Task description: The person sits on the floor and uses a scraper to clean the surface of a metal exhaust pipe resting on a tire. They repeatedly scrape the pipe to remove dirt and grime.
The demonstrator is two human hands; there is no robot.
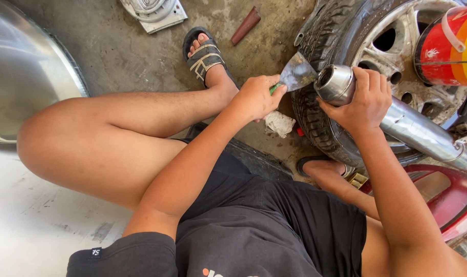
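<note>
The person sits low on the concrete floor, knees spread, working over a chrome exhaust pipe that lies across a car tyre with an alloy wheel. The right hand is clamped around the pipe just behind its open mouth, fingers wrapped over the top, holding it steady against the tread. The left hand is closed on the green handle of a putty knife, whose broad, stained blade points towards the rim of the pipe opening and sits just beside it (whether the edge actually touches the metal I cannot tell).

A crumpled white rag lies on the floor below the left hand, near the tyre. One sandalled foot rests further out, and a red and yellow tin stands on the wheel at the far right. A reddish stick and a grey metal part lie beyond the foot.

The risks, as I judge them: the pipe is round and polished, resting on a curved tyre, so it could roll or twist in the grip if the blade is pushed hard. The blade corner sits close to the right thumb, and a slip off the rim could nick it or scratch the chrome.
</note>
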